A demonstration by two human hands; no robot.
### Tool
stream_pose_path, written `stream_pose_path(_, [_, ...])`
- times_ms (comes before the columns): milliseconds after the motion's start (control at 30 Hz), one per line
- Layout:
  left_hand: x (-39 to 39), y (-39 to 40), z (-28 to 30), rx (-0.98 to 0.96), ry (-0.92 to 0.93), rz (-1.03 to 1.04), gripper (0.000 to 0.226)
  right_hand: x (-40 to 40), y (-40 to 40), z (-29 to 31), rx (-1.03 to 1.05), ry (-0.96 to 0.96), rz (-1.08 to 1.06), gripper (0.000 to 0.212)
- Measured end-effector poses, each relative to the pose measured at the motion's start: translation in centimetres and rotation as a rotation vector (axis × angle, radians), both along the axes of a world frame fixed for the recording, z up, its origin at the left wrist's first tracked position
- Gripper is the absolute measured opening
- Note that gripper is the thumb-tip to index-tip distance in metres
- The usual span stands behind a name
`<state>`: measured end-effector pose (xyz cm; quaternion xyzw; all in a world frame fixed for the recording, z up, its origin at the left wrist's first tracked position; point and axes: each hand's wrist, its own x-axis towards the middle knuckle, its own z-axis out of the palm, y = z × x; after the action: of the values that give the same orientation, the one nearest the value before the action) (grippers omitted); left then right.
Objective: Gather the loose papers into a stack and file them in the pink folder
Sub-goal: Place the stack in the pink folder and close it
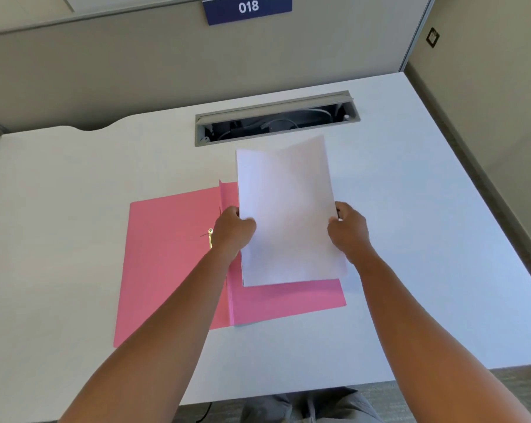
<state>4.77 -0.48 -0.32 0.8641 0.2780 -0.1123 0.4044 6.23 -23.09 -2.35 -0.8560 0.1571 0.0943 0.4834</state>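
Observation:
A stack of white papers (288, 215) is held upright-tilted above the right half of the open pink folder (166, 270), which lies flat on the white desk. My left hand (233, 230) grips the stack's left edge and my right hand (348, 230) grips its right edge. The stack's lower edge sits just above the folder's right leaf (288, 300). A gold metal fastener (210, 238) shows on the left leaf near the spine, beside my left hand.
The white desk (410, 239) has an open cable tray slot (276, 120) just behind the papers. Grey partition walls stand at the back and right, with a blue "018" sign (248, 8). The desk's front edge is near my legs.

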Motion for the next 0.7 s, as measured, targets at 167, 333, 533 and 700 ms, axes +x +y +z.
stream_pose_path(167, [-1.3, 2.0, -0.3, 0.115, 0.228, -0.068, 0.016, -1.2, 1.7, -1.4, -0.028, 0.117, 0.059, 0.039])
stream_pose_path(333, [-1.9, 2.7, -0.4, 0.235, 0.260, -0.111, 0.023, -1.6, 2.6, -1.9, -0.054, 0.145, 0.096, 0.039])
stream_pose_path(533, [-2.5, 3.7, -0.9, 0.354, 0.212, -0.177, 0.028, -1.8, 2.9, -2.3, -0.079, 0.144, 0.079, 0.037])
stream_pose_path(700, [-3.0, 4.1, -1.4, 0.352, 0.080, -0.102, 0.006, -1.7, 3.0, -2.1, -0.090, 0.167, 0.064, 0.038])
